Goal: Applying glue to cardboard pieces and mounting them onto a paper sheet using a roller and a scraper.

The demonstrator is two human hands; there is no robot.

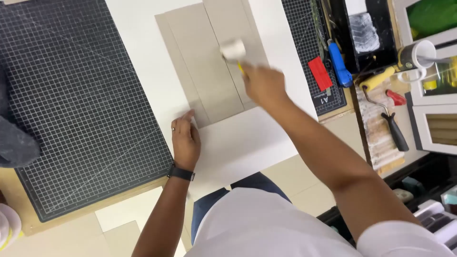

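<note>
Grey cardboard panels [209, 71] lie side by side on a white sheet [238, 143] on the table. My right hand [264, 85] grips a small paint roller [233, 50] with a yellow handle; its white head rests on the cardboard and is blurred. My left hand [184, 138] presses flat on the white sheet, its fingertips at the near left corner of the cardboard. A dark watch sits on that wrist.
A large black gridded cutting mat [81, 104] lies to the left, a second mat [304, 43] to the right with a red card [320, 74] and a blue tool [339, 64]. Farther right are a black-handled roller [388, 119], a black tray [366, 33] and a mug [419, 54].
</note>
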